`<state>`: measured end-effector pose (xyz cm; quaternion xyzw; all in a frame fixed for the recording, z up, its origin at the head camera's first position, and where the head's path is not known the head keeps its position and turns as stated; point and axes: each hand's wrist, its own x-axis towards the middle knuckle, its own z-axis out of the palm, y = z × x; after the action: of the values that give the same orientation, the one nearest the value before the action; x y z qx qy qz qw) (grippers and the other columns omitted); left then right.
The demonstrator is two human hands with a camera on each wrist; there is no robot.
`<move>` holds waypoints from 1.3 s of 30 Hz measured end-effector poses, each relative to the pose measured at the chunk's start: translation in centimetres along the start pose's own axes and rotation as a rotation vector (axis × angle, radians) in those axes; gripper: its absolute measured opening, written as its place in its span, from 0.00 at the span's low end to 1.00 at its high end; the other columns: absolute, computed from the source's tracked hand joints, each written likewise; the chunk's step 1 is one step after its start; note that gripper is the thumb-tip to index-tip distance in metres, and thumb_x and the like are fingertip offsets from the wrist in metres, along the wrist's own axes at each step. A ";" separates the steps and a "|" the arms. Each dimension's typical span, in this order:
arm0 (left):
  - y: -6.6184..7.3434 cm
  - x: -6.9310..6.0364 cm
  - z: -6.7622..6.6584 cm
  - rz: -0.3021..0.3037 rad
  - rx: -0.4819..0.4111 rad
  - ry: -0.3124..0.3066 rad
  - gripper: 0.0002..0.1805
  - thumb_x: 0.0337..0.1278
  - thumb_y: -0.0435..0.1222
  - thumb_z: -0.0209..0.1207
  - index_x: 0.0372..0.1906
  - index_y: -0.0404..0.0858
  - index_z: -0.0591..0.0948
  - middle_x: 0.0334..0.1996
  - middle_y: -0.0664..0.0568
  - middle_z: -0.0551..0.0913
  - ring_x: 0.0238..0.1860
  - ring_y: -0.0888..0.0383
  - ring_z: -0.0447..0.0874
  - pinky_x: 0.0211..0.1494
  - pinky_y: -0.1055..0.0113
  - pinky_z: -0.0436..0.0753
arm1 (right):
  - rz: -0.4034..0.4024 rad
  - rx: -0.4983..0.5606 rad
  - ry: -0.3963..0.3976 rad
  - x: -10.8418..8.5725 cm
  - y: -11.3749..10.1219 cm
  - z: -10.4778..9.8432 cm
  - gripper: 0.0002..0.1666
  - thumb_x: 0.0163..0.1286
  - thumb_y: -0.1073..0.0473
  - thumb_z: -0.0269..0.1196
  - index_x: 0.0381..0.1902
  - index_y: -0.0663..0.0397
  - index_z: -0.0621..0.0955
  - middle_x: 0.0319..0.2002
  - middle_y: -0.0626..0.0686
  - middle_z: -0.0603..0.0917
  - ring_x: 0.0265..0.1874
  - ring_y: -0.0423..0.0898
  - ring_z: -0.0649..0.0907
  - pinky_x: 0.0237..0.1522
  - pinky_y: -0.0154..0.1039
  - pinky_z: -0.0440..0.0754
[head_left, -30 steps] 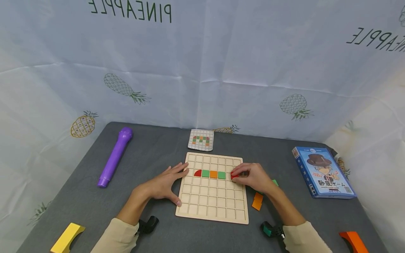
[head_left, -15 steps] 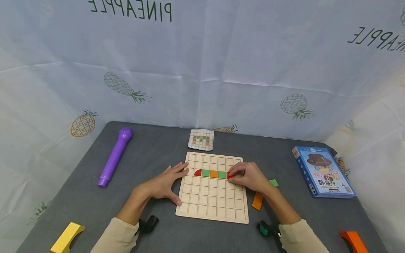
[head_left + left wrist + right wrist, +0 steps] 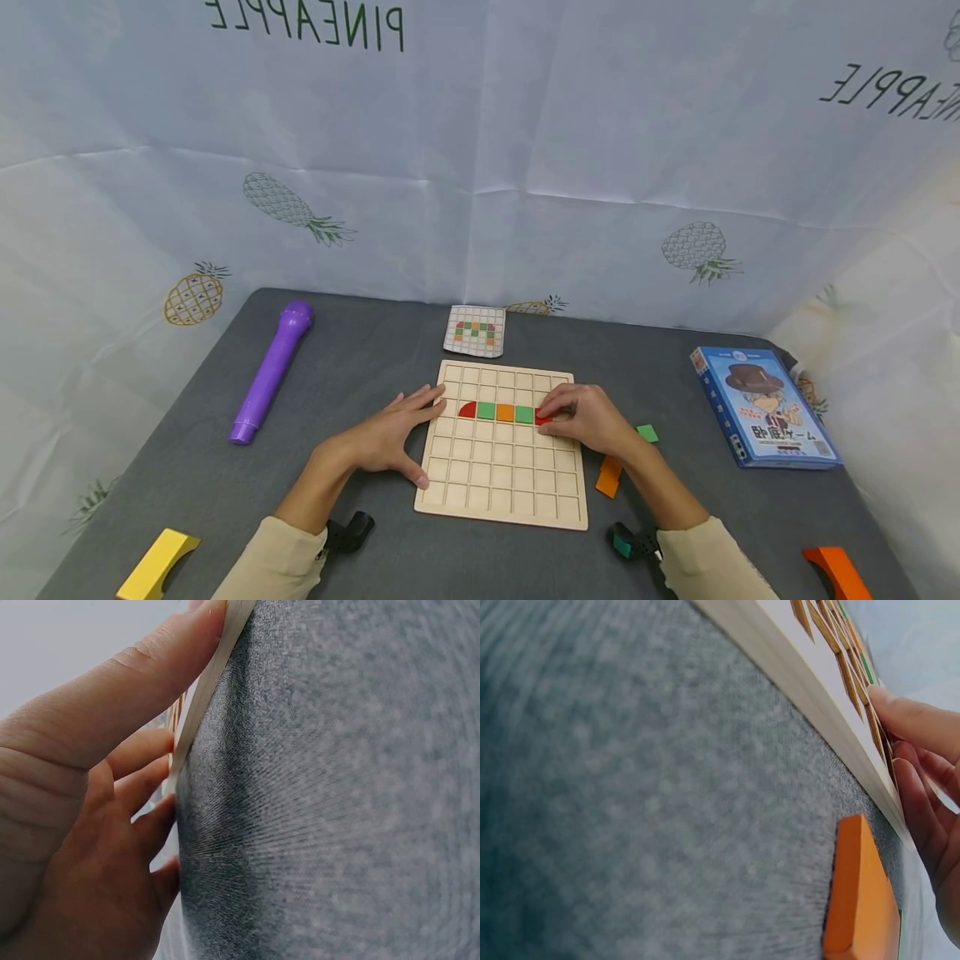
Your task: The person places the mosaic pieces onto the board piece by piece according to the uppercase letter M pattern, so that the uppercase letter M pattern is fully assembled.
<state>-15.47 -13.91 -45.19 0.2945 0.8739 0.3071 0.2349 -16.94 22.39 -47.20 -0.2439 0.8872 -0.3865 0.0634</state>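
A pale wooden grid board (image 3: 501,477) lies on the table in the head view. My left hand (image 3: 386,433) is spread along its left edge, with thumb and fingertips touching the rim. Over the board's right side, my right hand (image 3: 588,418) pinches a red tile (image 3: 542,421), which sits in line with the row; fingers partly hide it. That row holds a rounded red tile (image 3: 467,410), a green tile (image 3: 486,411), an orange tile (image 3: 505,412) and another green tile (image 3: 524,414). The right wrist view shows the fingertips low against the board's surface.
Orange tiles (image 3: 609,477) and a green tile (image 3: 647,433) lie right of the board. A pattern card (image 3: 475,332) lies behind it. Farther out are a purple microphone-shaped stick (image 3: 272,371), a blue box (image 3: 772,408), a yellow arch block (image 3: 159,562) and an orange arch block (image 3: 838,571).
My right hand has shifted slightly left with the red tile, which now lies against the green tile at the row's right end. My left hand has stayed in place.
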 end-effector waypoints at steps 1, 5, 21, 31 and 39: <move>0.0 0.0 0.0 -0.001 0.000 0.000 0.65 0.35 0.47 0.82 0.80 0.33 0.58 0.85 0.44 0.46 0.85 0.39 0.39 0.83 0.34 0.42 | -0.002 0.001 0.001 0.0 0.0 0.0 0.07 0.61 0.57 0.76 0.39 0.43 0.92 0.45 0.47 0.90 0.46 0.45 0.85 0.45 0.33 0.85; 0.1 0.0 0.0 -0.012 -0.002 -0.003 0.65 0.35 0.47 0.82 0.80 0.34 0.58 0.85 0.45 0.46 0.85 0.40 0.38 0.84 0.35 0.42 | -0.004 -0.001 0.006 0.0 0.0 0.1 0.08 0.60 0.57 0.76 0.39 0.43 0.92 0.45 0.47 0.90 0.46 0.44 0.85 0.45 0.33 0.85; 0.0 0.1 -0.1 -0.008 0.002 -0.001 0.65 0.35 0.47 0.82 0.80 0.34 0.58 0.85 0.44 0.46 0.85 0.39 0.39 0.84 0.35 0.41 | 0.021 -0.028 0.013 0.1 -0.2 0.2 0.09 0.57 0.56 0.77 0.38 0.44 0.92 0.44 0.46 0.90 0.45 0.44 0.86 0.43 0.32 0.85; 0.1 -0.1 -0.2 0.020 -0.011 0.016 0.65 0.34 0.47 0.82 0.79 0.30 0.58 0.84 0.41 0.48 0.84 0.36 0.40 0.82 0.32 0.43 | 0.020 -0.007 0.010 0.3 -0.2 0.0 0.09 0.57 0.55 0.78 0.38 0.44 0.92 0.43 0.46 0.90 0.45 0.44 0.86 0.45 0.33 0.86; 0.0 -0.1 -0.1 0.017 -0.017 -0.001 0.65 0.36 0.48 0.81 0.79 0.31 0.58 0.84 0.41 0.46 0.84 0.37 0.39 0.82 0.33 0.41 | 0.020 0.016 -0.010 0.0 -0.2 0.0 0.10 0.58 0.55 0.77 0.39 0.44 0.92 0.45 0.47 0.90 0.46 0.43 0.86 0.45 0.32 0.86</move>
<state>-15.47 -14.05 -45.07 0.3000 0.8686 0.3166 0.2352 -16.91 22.29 -47.08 -0.2367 0.8861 -0.3916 0.0736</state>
